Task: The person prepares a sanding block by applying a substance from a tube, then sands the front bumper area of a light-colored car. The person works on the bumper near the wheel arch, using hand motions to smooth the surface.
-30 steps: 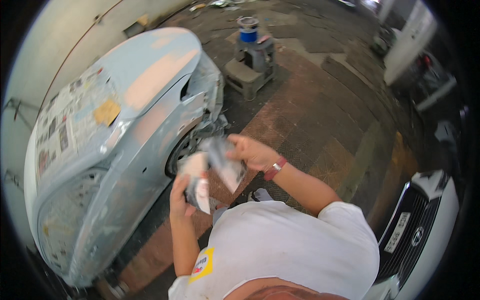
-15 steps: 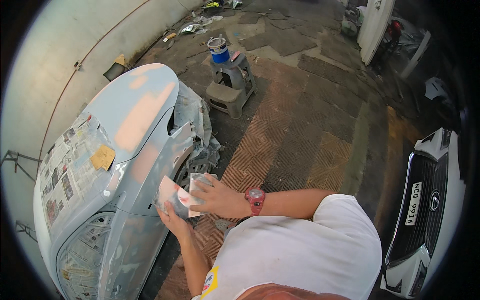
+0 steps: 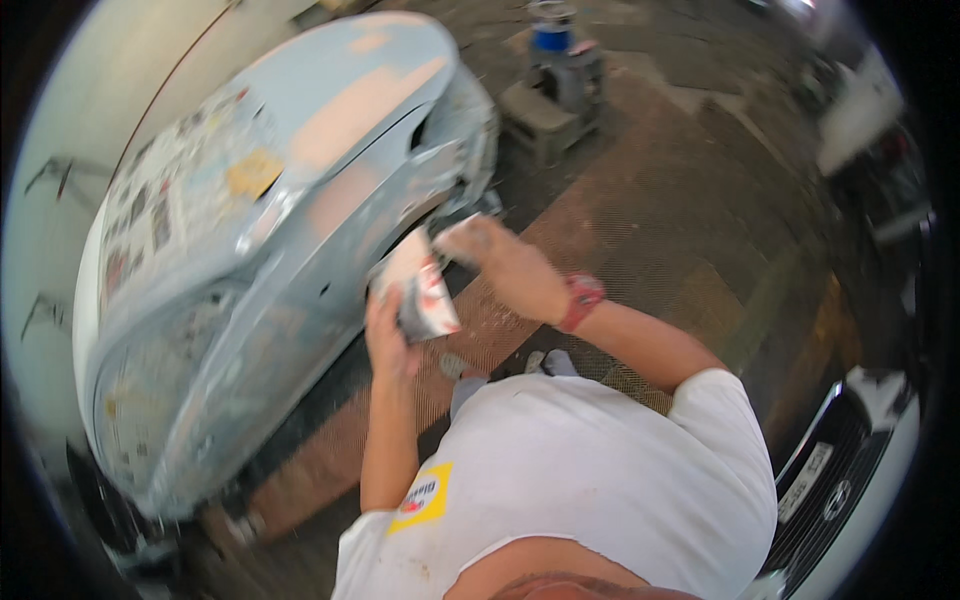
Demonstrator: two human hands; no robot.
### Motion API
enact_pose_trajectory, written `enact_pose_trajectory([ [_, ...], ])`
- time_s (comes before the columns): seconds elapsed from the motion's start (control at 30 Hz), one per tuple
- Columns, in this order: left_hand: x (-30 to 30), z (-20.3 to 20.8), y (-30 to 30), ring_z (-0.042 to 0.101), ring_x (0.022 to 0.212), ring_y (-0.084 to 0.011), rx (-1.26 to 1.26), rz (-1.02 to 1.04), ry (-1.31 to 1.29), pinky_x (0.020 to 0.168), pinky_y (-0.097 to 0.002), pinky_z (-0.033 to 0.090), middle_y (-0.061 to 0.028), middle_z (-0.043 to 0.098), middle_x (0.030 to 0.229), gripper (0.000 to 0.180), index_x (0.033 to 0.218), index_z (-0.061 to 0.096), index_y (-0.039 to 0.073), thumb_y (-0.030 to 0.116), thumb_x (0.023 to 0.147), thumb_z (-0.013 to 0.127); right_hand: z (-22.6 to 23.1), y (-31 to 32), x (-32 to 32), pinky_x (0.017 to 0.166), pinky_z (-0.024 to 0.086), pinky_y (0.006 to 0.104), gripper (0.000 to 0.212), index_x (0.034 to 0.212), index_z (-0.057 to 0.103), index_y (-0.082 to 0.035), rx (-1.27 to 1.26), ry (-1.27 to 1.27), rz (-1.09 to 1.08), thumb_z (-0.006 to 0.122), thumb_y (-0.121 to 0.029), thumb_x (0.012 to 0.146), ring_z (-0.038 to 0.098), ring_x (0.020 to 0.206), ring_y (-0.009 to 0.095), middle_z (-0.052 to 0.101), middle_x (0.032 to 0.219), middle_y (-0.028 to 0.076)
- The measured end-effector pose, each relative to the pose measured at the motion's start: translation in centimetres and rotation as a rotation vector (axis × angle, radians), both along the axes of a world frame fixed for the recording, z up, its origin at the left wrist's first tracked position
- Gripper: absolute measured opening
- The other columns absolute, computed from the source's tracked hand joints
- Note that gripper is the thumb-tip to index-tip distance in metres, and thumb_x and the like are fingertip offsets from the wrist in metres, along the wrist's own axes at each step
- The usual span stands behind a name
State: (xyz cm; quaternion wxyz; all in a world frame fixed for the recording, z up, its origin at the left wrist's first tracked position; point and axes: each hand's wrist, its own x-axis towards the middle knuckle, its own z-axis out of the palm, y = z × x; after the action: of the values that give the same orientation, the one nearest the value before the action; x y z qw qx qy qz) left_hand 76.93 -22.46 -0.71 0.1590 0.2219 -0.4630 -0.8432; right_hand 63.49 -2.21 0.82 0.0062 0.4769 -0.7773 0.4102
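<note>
A dark floor [image 3: 690,190] spreads under everything, with a reddish patterned strip running diagonally across it. A pale wall [image 3: 80,125] bounds the left. Between wall and strip stands a light blue-grey car body [image 3: 275,315], with at least 3 peach patches on its panels. At the lower right is the front of 1 white car [image 3: 895,470], its dark grille facing inward.

The person's white shirt [image 3: 590,470] fills the lower middle and bears 1 yellow patch. Printed newspaper [image 3: 165,225] covers part of the blue-grey car, and 1 tan sheet [image 3: 254,173] lies on it. Beyond the car's far end, 1 grey step stool [image 3: 550,125] carries 1 can [image 3: 551,38] with a blue band. Parts of 2 shoes [image 3: 453,366] show past the shirt's edge.

In front of the chest, close to the car's side, is 1 flat plate [image 3: 412,262], pale pink with red streaks and greyish below. The left hand [image 3: 388,335] has its fingers clamped on the plate's lower left part. The right hand [image 3: 520,270], blurred, has its fingers closed on 1 small pale piece [image 3: 461,239] near the plate's upper right edge; whether piece and plate touch, I cannot tell. A red watch [image 3: 582,302] circles the right wrist.
</note>
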Motion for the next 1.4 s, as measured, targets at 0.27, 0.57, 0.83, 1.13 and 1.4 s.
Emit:
enact_pose_trajectory([
  [0.27,-0.5,2.8,0.0,0.061,0.129,-0.0231,-0.057,0.275,0.027,0.112,-0.0389,0.047,-0.0112,0.061,0.143,0.046,0.150,0.049,0.002,0.021,0.109,0.058,2.4,-1.2,3.3,0.113,0.047,0.0419,0.060,0.155,0.044,-0.004,-0.708,-1.652,0.129,0.056,0.008,0.096,0.061,0.131,0.027,0.059,0.142,0.011],
  [0.57,0.6,2.4,0.2,0.060,0.124,-0.0211,-0.375,0.119,0.003,0.111,-0.0356,0.043,-0.0118,0.065,0.135,0.048,0.146,0.054,0.001,0.033,0.111,0.058,4.0,0.0,1.0,0.115,0.044,0.0470,0.061,0.145,0.062,-0.013,0.028,0.009,-0.086,0.060,0.006,0.086,0.057,0.134,0.038,0.062,0.140,0.014],
  [0.83,0.7,2.3,-0.3,0.064,0.120,-0.0238,-0.373,0.412,0.057,0.106,-0.0369,0.049,-0.0145,0.066,0.135,0.043,0.146,0.051,-0.001,0.023,0.111,0.055,2.3,-0.4,5.0,0.125,0.019,0.0634,0.056,0.134,0.070,-0.023,0.322,0.323,0.180,0.064,0.001,0.083,0.045,0.146,0.035,0.057,0.145,0.008],
  [1.13,0.3,3.7,0.5,0.064,0.121,-0.0211,0.012,0.198,0.068,0.105,-0.0377,0.053,-0.0114,0.064,0.137,0.040,0.145,0.051,0.002,0.020,0.110,0.058,1.0,-2.7,4.9,0.107,0.053,0.0507,0.066,0.143,0.055,-0.014,-0.012,0.067,0.137,0.058,0.014,0.084,0.049,0.138,0.052,0.042,0.154,0.023],
  [1.4,1.4,2.3,0.9,0.064,0.124,-0.0231,0.084,0.128,-0.005,0.106,-0.0408,0.052,-0.0109,0.064,0.138,0.045,0.147,0.051,0.002,0.022,0.108,0.060,1.4,-3.0,4.2,0.108,0.052,0.0453,0.063,0.150,0.046,-0.007,-0.223,-0.406,0.162,0.049,0.016,0.092,0.058,0.134,0.034,0.048,0.149,0.017],
])
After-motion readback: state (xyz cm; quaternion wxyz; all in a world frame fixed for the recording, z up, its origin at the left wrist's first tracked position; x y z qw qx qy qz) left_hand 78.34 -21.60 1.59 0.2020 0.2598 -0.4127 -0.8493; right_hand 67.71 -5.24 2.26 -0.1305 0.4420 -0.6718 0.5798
